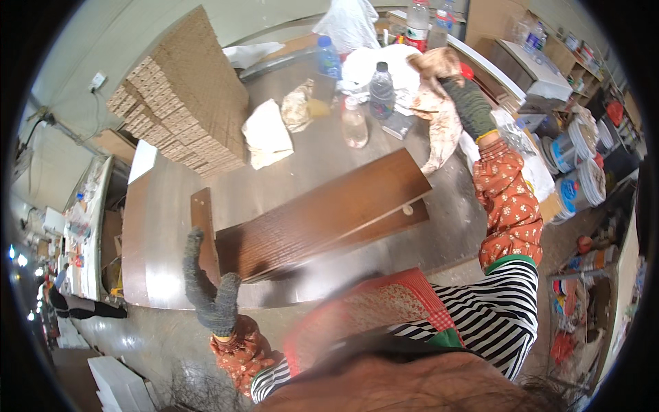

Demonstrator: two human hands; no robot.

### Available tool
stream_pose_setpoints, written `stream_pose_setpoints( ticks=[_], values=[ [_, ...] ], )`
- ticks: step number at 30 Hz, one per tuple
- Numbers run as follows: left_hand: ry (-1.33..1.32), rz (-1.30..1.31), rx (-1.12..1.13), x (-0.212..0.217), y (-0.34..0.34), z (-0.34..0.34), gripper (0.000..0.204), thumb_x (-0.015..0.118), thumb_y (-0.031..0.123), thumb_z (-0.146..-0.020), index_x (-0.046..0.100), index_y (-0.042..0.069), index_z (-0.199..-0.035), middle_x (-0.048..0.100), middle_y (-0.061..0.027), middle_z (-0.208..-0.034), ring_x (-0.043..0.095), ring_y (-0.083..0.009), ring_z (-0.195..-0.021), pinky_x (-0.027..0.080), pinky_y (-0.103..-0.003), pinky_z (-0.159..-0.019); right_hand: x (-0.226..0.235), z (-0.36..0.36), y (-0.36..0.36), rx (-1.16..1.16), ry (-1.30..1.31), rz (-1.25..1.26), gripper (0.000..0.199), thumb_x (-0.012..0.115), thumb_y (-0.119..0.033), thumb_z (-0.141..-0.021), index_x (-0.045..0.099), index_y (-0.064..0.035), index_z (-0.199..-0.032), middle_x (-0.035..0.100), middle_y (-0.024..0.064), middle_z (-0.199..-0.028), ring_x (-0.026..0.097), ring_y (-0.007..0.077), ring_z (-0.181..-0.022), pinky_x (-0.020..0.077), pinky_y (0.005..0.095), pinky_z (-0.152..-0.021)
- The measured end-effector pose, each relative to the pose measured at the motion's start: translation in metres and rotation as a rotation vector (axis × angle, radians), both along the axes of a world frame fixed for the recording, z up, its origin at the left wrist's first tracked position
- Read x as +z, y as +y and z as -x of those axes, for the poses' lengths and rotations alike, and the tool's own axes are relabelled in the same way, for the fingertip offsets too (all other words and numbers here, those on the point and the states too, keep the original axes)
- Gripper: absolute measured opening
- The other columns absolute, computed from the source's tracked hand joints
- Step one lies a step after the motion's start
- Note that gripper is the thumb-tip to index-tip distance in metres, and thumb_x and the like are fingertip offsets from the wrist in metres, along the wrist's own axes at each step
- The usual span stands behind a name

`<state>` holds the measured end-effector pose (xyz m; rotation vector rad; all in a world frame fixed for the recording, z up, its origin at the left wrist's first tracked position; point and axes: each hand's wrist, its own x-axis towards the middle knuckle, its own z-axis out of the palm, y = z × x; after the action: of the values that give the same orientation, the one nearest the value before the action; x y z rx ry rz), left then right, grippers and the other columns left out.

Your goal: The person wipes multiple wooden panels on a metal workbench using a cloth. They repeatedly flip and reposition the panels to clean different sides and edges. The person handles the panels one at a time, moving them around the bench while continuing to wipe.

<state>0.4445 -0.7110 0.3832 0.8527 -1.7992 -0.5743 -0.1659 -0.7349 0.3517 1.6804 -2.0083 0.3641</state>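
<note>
My left hand point(211, 288), in a dark grey-green knit glove, is at the table's near left edge. Its thumb and fingers are spread, with nothing visible between them. Just beyond it stands a narrow brown wooden strip point(202, 213). To the right of the strip lies a long, glossy brown wooden panel point(329, 216), set diagonally, with another brown board point(395, 223) partly under it. Reaching to the far right, my gloved right hand point(470, 110) grips a tan, stained cloth point(439, 103) that hangs down over the tabletop; the cloth partly hides the fingertips.
A tall stack of drilled boards point(185, 103) stands at the back left of the table point(168, 240). Crumpled cloths point(268, 134), a clear bottle point(355, 123), a dark-capped bottle point(382, 93) and a blue bottle point(328, 58) are at the back. Buckets point(580, 189) stand at right.
</note>
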Motion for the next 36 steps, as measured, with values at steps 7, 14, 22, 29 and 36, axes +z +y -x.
stream_pose_setpoints(
  ticks=[7, 14, 22, 29, 36],
  values=[
    [-0.260, 0.063, 0.026, 0.023, -0.023, 0.030, 0.066, 0.081, 0.022, -0.081, 0.055, -0.004, -0.136, 0.064, -0.0217, -0.127, 0.063, -0.0371, -0.116, 0.049, -0.044, -0.099, 0.004, -0.126, -0.143, 0.467, -0.199, 0.082, 0.049, 0.061, -0.037, -0.093, 0.059, -0.0141, -0.136, 0.065, 0.0187, -0.119, 0.061, 0.0373, -0.111, 0.0495, 0.0481, -0.090],
    [-0.659, 0.041, 0.162, 0.038, -0.044, 0.013, 0.059, 0.071, 0.044, -0.088, 0.062, 0.001, -0.128, 0.066, -0.0223, -0.120, 0.059, -0.0417, -0.118, 0.045, -0.048, -0.105, 0.004, -0.175, -0.183, 0.389, -0.190, -0.527, 0.037, 0.063, -0.035, -0.087, 0.066, -0.0151, -0.119, 0.069, 0.0211, -0.110, 0.067, 0.0374, -0.102, 0.0517, 0.0500, -0.088],
    [-0.704, 0.107, 0.277, 0.040, -0.044, 0.014, 0.061, 0.073, 0.044, -0.087, 0.061, 0.002, -0.129, 0.068, -0.0196, -0.116, 0.062, -0.0383, -0.114, 0.049, -0.046, -0.098, -0.016, -0.160, -0.170, 0.507, -0.305, -0.336, 0.032, 0.069, -0.027, -0.085, 0.068, -0.0097, -0.111, 0.068, 0.0201, -0.106, 0.065, 0.0397, -0.101, 0.0504, 0.0477, -0.089],
    [-0.671, 0.151, 0.239, 0.041, -0.042, 0.011, 0.062, 0.081, 0.032, -0.080, 0.059, 0.004, -0.131, 0.065, -0.0182, -0.122, 0.061, -0.0375, -0.115, 0.049, -0.046, -0.097, 0.007, -0.095, -0.140, 0.562, -0.920, 0.349, 0.023, 0.057, -0.021, -0.095, 0.064, -0.0033, -0.108, 0.066, 0.0104, -0.097, 0.064, 0.0245, -0.095, 0.0512, 0.0383, -0.085],
    [-0.653, 0.097, 0.234, 0.043, -0.039, 0.012, 0.057, 0.070, 0.042, -0.089, 0.061, 0.002, -0.129, 0.067, -0.0195, -0.119, 0.061, -0.0386, -0.115, 0.047, -0.046, -0.102, -0.017, -0.084, -0.133, 0.461, -1.177, 0.503, 0.026, 0.057, -0.016, -0.096, 0.064, -0.0002, -0.115, 0.067, 0.0099, -0.106, 0.064, 0.0225, -0.094, 0.0517, 0.0351, -0.086]
  ],
)
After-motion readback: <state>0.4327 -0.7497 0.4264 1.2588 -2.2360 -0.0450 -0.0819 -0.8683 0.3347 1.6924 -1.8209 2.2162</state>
